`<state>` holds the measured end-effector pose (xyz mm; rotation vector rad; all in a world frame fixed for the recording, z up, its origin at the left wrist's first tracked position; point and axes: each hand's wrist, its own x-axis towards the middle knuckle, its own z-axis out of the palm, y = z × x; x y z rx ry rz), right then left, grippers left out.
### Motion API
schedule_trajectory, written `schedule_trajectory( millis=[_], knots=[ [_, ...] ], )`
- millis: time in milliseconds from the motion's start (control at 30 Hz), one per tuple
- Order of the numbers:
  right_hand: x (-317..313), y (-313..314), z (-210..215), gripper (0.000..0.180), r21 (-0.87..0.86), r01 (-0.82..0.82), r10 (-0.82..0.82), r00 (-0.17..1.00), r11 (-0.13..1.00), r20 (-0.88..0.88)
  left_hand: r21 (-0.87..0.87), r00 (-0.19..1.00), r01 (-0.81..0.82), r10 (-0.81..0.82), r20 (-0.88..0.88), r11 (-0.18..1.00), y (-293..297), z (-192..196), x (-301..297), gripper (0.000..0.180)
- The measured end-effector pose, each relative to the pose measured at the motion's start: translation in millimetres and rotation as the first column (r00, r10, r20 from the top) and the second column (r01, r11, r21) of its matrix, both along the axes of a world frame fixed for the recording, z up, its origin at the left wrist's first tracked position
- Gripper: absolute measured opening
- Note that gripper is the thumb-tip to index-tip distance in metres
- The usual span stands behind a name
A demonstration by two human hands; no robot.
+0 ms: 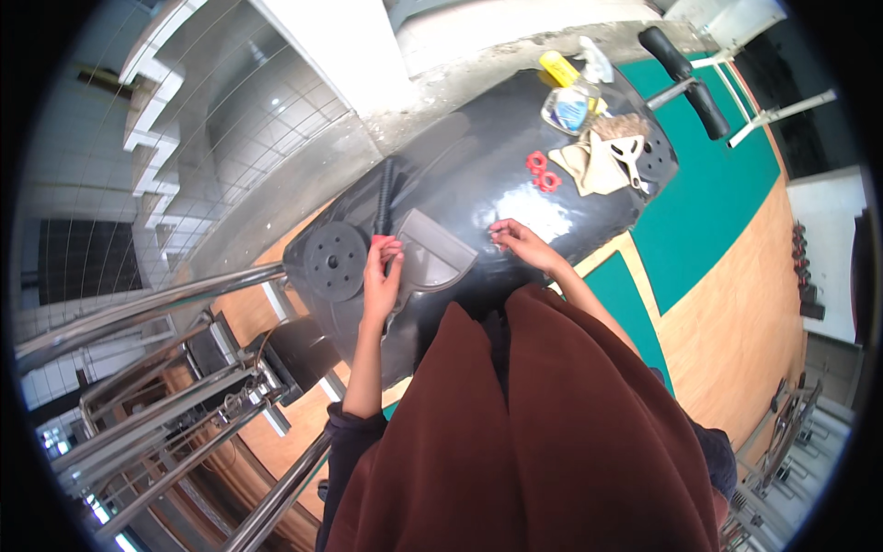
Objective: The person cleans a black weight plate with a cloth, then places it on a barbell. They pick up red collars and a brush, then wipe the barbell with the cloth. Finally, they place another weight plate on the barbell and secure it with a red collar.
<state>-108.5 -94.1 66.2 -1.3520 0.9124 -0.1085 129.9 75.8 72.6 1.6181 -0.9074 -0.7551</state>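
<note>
On a glossy black padded surface (451,170), my left hand (381,278) is closed at the near end of a black threaded dumbbell bar (385,198), where a bit of red shows by the fingertips. Right of that hand lies a grey dustpan (441,253); to its left is a round black weight plate (334,261) with holes. My right hand (522,243) hovers right of the dustpan, its fingers curled and pinched together; anything between them is too small to make out. Two red star-shaped collar nuts (543,173) lie beyond it.
At the far right end sit a beige cloth (582,167), a white slotted tool (627,158), a clear container (568,110), a yellow bottle (558,68), a white spray head (596,61) and another black plate (656,158). Metal rails (147,308) stand left; a padded roller frame (685,81) stands far right.
</note>
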Motion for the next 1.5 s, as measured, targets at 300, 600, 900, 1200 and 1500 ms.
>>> schedule_trajectory(
  millis=[300,600,900,1200,1500],
  knots=[
    [-155,-71,19,0.032,-0.226,0.211,-0.229,0.972,0.951,-0.056,0.075,0.774,0.633,-0.633,-0.024,0.771,-156,22,-141,0.028],
    [-258,-197,-19,0.045,-0.578,0.239,-0.466,0.838,0.781,-0.284,0.183,0.469,0.859,-0.878,0.091,0.478,-326,21,-281,0.039],
    [-264,-278,-36,0.071,-0.798,-0.098,-0.345,0.866,0.595,-0.363,0.476,0.526,0.498,-0.689,0.498,0.725,-410,-27,-365,0.067],
    [-254,-302,-15,0.119,-0.561,-0.439,-0.060,0.748,0.702,-0.661,0.598,0.583,0.295,-0.636,0.506,0.746,-412,-46,-381,0.088],
    [-306,-298,18,0.110,-0.505,-0.149,-0.103,0.894,0.850,-0.437,0.608,0.763,0.262,-0.547,0.345,0.749,-417,-45,-379,0.088]
  ],
)
